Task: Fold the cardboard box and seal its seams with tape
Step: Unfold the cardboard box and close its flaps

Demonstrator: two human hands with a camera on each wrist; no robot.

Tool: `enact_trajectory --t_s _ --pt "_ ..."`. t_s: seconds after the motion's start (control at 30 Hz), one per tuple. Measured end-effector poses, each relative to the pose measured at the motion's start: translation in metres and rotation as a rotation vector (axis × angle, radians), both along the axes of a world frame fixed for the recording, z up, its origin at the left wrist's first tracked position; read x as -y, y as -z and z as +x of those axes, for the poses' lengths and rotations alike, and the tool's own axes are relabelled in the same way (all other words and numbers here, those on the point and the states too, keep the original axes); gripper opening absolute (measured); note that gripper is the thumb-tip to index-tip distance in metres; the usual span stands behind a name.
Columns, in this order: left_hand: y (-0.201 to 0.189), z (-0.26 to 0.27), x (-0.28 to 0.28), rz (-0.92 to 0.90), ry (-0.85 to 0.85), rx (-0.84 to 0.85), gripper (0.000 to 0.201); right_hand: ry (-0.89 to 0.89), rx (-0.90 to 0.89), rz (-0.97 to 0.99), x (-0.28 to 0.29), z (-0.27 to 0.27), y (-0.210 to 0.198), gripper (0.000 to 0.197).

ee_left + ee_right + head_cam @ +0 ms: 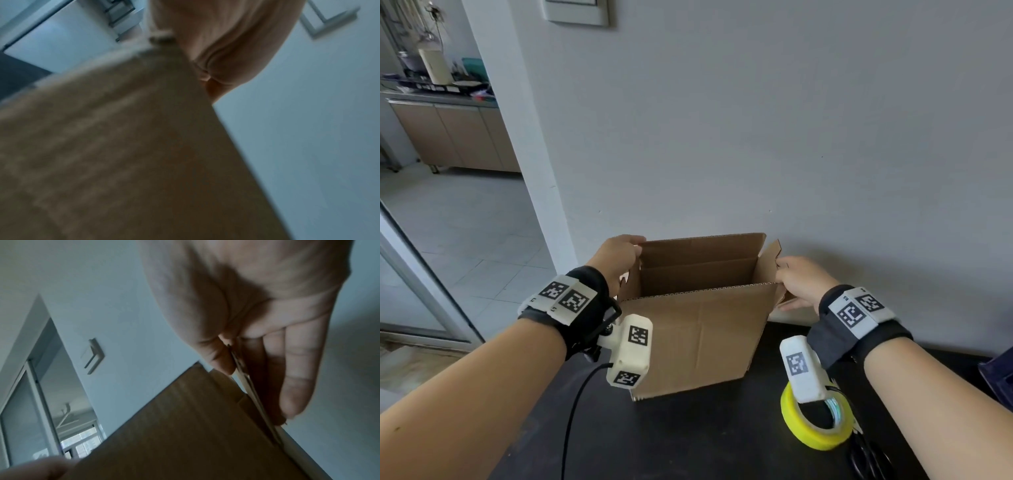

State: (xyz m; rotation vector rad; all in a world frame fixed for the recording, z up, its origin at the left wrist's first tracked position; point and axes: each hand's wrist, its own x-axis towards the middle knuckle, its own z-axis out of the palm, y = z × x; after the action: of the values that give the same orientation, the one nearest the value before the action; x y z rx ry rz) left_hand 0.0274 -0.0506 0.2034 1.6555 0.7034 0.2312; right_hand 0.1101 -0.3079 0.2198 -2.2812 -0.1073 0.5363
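Observation:
An open brown cardboard box [698, 329] stands on the black table [688, 438] close to the wall, its top flaps up. My left hand [619, 257] grips the left side flap at the box's far left corner. In the left wrist view the palm [226, 40] lies against blurred cardboard [123, 146]. My right hand [798, 281] pinches the right side flap. In the right wrist view the thumb is on one face of the flap's edge [252, 391] and the straight fingers [298, 378] are on the other. A yellow tape roll [822, 440] lies flat on the table under my right wrist.
Black scissors [866, 459] lie just past the tape roll near the table's front right. A dark blue object [996, 377] sits at the right edge. The grey wall rises right behind the box. A black cable [575, 404] hangs from my left wrist camera.

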Motion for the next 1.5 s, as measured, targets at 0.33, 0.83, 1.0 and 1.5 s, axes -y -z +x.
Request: enact_trajectory --t_s 0.33,0.83,1.0,1.5 --pt "0.004 -0.004 0.019 0.636 0.143 0.063 0.042 -0.036 -0.087 0.021 -0.01 -0.013 -0.001 0.086" --pt "0.01 0.001 0.016 0.786 0.216 -0.04 0.035 0.148 -0.305 0.382 0.005 -0.005 0.013 0.059" --pt "0.008 0.001 0.017 0.767 0.253 -0.028 0.037 0.037 -0.117 0.35 0.008 -0.005 0.021 0.048" --pt "0.002 0.0 0.007 0.465 0.163 0.086 0.025 -0.293 -0.162 0.069 0.003 -0.007 0.037 0.068"
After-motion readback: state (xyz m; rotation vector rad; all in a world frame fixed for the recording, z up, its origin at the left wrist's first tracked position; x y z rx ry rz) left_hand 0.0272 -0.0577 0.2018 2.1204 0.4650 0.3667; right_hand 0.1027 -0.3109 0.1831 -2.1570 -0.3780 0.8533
